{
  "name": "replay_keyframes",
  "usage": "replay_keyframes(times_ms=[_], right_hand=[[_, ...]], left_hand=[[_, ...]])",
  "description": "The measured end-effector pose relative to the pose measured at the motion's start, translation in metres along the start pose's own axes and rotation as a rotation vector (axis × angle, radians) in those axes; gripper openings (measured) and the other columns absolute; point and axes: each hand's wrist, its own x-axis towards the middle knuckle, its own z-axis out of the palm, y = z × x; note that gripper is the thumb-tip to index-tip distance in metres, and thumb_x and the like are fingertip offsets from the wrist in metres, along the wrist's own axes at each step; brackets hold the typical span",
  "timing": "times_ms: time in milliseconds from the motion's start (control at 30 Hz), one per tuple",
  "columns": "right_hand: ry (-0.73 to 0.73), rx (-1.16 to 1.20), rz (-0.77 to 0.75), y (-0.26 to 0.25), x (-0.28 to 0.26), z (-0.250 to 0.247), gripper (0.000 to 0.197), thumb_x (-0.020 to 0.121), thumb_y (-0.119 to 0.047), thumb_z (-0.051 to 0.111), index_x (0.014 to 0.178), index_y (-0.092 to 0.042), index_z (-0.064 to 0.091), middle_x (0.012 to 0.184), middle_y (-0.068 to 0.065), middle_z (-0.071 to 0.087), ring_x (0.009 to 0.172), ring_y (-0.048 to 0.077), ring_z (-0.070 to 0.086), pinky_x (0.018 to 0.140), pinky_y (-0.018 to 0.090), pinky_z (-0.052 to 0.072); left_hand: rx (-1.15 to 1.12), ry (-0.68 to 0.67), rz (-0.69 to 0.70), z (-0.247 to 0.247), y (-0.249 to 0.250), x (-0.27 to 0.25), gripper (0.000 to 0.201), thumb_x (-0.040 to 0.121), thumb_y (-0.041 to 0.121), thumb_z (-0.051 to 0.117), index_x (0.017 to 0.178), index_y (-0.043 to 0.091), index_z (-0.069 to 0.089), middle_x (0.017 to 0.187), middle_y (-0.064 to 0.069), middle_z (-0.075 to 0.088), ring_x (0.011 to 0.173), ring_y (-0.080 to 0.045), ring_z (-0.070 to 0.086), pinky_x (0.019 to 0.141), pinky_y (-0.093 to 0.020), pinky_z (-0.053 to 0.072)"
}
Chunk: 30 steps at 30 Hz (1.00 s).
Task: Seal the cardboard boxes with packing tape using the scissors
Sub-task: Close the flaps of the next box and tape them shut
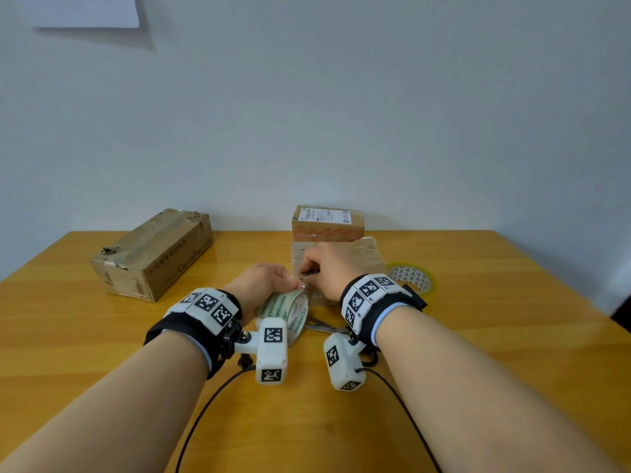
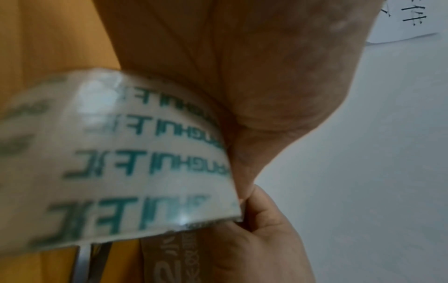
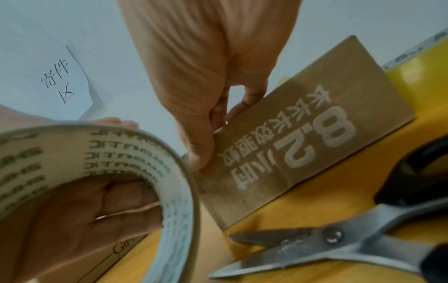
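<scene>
Yellow table (image 1: 102, 336): my left hand (image 1: 263, 281) grips tape roll (image 1: 286, 312) steady so right hand (image 1: 327, 268) pinches its end toward small box (image 1: 368, 257); scissors (image 1: 324, 326) wait nearby.

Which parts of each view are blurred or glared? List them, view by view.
Head view: mostly sharp, wide-angle bend at the table edges, soft sheen on the wood. Left wrist view: the tape roll smears toward the left edge, with a glare patch on top. Right wrist view: the scissors blades are soft and close, the print on the small box stays readable.
</scene>
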Motion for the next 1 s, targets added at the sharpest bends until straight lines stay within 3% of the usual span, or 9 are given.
replay_keyframes(times_ms=[100, 167, 300, 400, 533, 633, 733, 833, 1000], right_hand=[[-0.004, 0.015, 0.008, -0.003, -0.003, -0.006, 0.011, 0.087, -0.013, 0.076, 0.092, -0.021, 0.069, 0.094, -0.011, 0.061, 0.087, 0.011, 0.058, 0.076, 0.026, 0.05], [-0.057, 0.029, 0.016, -0.004, -0.006, -0.014, 0.018, 0.089, -0.012, 0.074, 0.105, -0.02, 0.073, 0.106, -0.008, 0.067, 0.093, 0.01, 0.06, 0.079, 0.022, 0.047], [0.008, 0.216, 0.066, -0.004, -0.016, -0.022, 0.013, 0.092, -0.02, 0.071, 0.105, -0.022, 0.075, 0.108, -0.009, 0.072, 0.099, 0.009, 0.065, 0.095, 0.033, 0.054], [0.034, 0.304, 0.089, -0.013, -0.027, -0.023, 0.022, 0.097, -0.039, 0.064, 0.099, -0.019, 0.071, 0.095, -0.005, 0.072, 0.079, 0.008, 0.064, 0.078, 0.031, 0.056], [-0.209, 0.573, 0.179, -0.029, -0.04, -0.027, 0.038, 0.09, -0.053, 0.067, 0.107, -0.018, 0.066, 0.1, 0.003, 0.075, 0.083, 0.015, 0.07, 0.069, 0.031, 0.058], [-0.281, 0.608, 0.237, -0.029, -0.049, -0.029, 0.037, 0.082, -0.034, 0.082, 0.112, -0.022, 0.065, 0.109, 0.006, 0.073, 0.095, 0.022, 0.071, 0.074, 0.033, 0.06], [-0.269, 0.745, 0.298, -0.023, -0.061, -0.037, 0.034, 0.082, -0.009, 0.081, 0.112, -0.017, 0.066, 0.109, 0.007, 0.074, 0.094, 0.021, 0.071, 0.07, 0.034, 0.059], [-0.247, 0.824, 0.36, -0.014, -0.072, -0.049, 0.037, 0.083, -0.003, 0.077, 0.116, -0.014, 0.065, 0.104, 0.007, 0.073, 0.09, 0.021, 0.07, 0.069, 0.035, 0.059], [-0.298, 0.911, 0.441, -0.003, -0.081, -0.069, 0.019, 0.09, -0.003, 0.069, 0.104, -0.015, 0.073, 0.091, 0.006, 0.076, 0.079, 0.018, 0.073, 0.075, 0.036, 0.059]], left_hand=[[-0.048, -0.015, 0.005, -0.007, 0.001, -0.007, 0.011, 0.096, 0.007, 0.055, 0.086, 0.005, 0.058, 0.076, -0.012, 0.066, 0.057, -0.02, 0.064, 0.051, -0.027, 0.052], [-0.082, -0.026, 0.015, -0.012, 0.004, -0.012, 0.012, 0.096, 0.006, 0.055, 0.084, 0.005, 0.058, 0.084, -0.015, 0.065, 0.061, -0.022, 0.064, 0.054, -0.029, 0.054], [-0.108, 0.073, 0.017, -0.018, 0.007, -0.018, 0.007, 0.09, 0.006, 0.064, 0.083, 0.005, 0.061, 0.091, -0.02, 0.068, 0.07, -0.029, 0.066, 0.07, -0.041, 0.056], [-0.1, 0.19, 0.044, -0.016, 0.006, -0.021, 0.012, 0.085, 0.009, 0.071, 0.091, 0.001, 0.066, 0.096, -0.022, 0.07, 0.079, -0.031, 0.066, 0.084, -0.05, 0.056], [-0.059, 0.275, 0.105, -0.005, 0.004, -0.026, 0.008, 0.088, 0.009, 0.069, 0.084, 0.002, 0.068, 0.085, -0.016, 0.073, 0.077, -0.027, 0.07, 0.075, -0.04, 0.057], [-0.044, 0.234, 0.132, 0.008, 0.005, -0.033, 0.01, 0.087, 0.009, 0.069, 0.093, 0.001, 0.072, 0.094, -0.017, 0.075, 0.088, -0.029, 0.073, 0.078, -0.039, 0.058], [-0.012, 0.201, 0.173, 0.021, 0.007, -0.039, 0.014, 0.085, 0.012, 0.072, 0.097, 0.008, 0.077, 0.095, -0.01, 0.076, 0.098, -0.028, 0.07, 0.094, -0.045, 0.054], [0.007, 0.143, 0.228, 0.036, 0.009, -0.042, 0.016, 0.089, 0.007, 0.068, 0.101, 0.01, 0.077, 0.1, -0.007, 0.076, 0.1, -0.025, 0.07, 0.095, -0.045, 0.054], [0.112, 0.029, 0.317, 0.053, 0.012, -0.04, 0.027, 0.095, 0.004, 0.059, 0.111, 0.018, 0.075, 0.113, -0.001, 0.071, 0.105, -0.024, 0.068, 0.095, -0.046, 0.055]])
